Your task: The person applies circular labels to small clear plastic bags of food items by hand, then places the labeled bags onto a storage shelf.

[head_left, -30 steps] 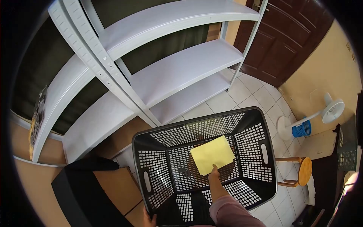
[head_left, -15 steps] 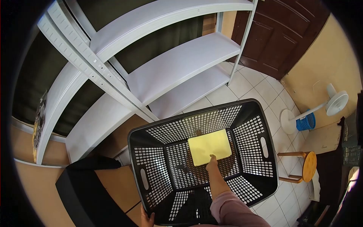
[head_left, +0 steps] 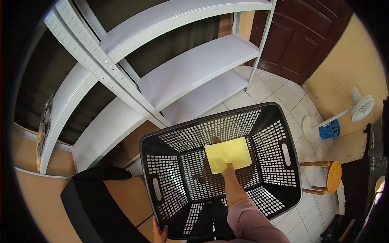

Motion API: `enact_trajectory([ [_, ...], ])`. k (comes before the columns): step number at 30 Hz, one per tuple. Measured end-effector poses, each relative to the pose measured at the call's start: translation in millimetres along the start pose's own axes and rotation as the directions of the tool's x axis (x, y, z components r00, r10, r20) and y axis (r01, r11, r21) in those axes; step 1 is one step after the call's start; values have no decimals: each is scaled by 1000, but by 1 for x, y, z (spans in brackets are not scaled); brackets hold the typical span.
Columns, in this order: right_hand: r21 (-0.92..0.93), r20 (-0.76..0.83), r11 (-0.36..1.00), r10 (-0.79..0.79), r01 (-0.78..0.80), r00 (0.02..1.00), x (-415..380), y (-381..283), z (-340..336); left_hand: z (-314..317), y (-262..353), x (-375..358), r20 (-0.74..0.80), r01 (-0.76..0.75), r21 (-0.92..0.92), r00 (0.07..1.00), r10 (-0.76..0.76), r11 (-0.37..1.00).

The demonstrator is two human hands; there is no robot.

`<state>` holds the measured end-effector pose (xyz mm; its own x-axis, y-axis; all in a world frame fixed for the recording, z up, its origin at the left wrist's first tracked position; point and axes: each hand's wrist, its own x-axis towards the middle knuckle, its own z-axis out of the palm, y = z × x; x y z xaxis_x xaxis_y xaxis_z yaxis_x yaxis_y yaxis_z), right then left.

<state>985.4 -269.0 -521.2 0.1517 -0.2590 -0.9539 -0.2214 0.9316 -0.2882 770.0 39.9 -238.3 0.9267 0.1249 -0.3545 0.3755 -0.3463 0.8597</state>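
Observation:
A large black plastic laundry basket point(head_left: 292, 156) with a grid of holes and cut-out handles takes up the middle of the head view. Inside it, over the basket's floor, is a folded yellow cloth point(head_left: 233, 153). My right hand point(head_left: 229, 169) reaches down over the near side and pinches the cloth's near edge, thumb on top. At the basket's near left corner, my left hand point(head_left: 159, 232) grips the outer rim, its fingers partly hidden by the basket wall.
White metal shelves point(head_left: 202, 71) stand ahead and to the left. A black padded object point(head_left: 87, 206) lies at the lower left. To the right are a wooden stool point(head_left: 333, 177), a white fan point(head_left: 362, 108) and a blue basket point(head_left: 330, 128). Beyond is a brown door point(head_left: 298, 38).
The whole view has shifted slightly, with basket and cloth a little higher and further right. The cloth creases slightly at my right hand; both hands keep their hold.

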Motion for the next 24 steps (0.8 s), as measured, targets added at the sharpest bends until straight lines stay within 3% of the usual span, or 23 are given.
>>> enact_trajectory([
  [4,76,-84,996,52,-46,995,-8,-10,-15,0,-1,1,24,-109,191,994,106,976],
  [6,-28,-6,999,-44,43,999,-23,-18,-24,1,7,6,13,130,79,991,-132,988],
  [7,-18,-7,999,-51,51,999,-40,-22,-25,3,9,6,23,122,78,992,-124,989],
  [9,-136,39,959,-245,248,969,-82,-30,-27,11,12,6,-176,11,198,984,24,980],
  [10,-113,29,959,-258,260,966,-105,-37,-31,12,22,5,-153,-8,197,988,39,980],
  [12,-183,243,915,-311,358,919,-149,-54,-40,13,51,8,-337,32,594,917,213,804],
  [13,-184,377,893,-322,411,868,-166,-59,-49,15,63,13,-314,-143,449,899,305,882],
  [14,-177,505,864,-332,472,797,-183,-68,-59,16,65,26,-278,-191,440,900,336,878],
  [15,-222,618,834,-280,505,735,-210,-81,-71,15,61,43,-146,-136,-90,982,122,987],
  [16,-262,715,799,-216,542,665,-241,-93,-87,21,65,54,108,75,-555,994,-18,829],
  [17,-281,783,743,-188,607,593,-269,-104,-104,36,105,50,284,240,-585,955,-82,775],
  [18,-295,837,683,-152,668,525,-291,-111,-124,52,128,47,416,311,-632,909,-28,710],
  [20,-316,888,587,-95,746,451,-311,-122,-170,88,150,38,595,331,-575,797,104,748],
  [22,-174,911,555,-222,813,347,-341,-136,-218,146,183,6,608,335,-504,793,51,796],
  [24,-145,859,526,-354,838,371,-371,-158,-276,189,189,-30,532,49,-403,825,191,914],
])
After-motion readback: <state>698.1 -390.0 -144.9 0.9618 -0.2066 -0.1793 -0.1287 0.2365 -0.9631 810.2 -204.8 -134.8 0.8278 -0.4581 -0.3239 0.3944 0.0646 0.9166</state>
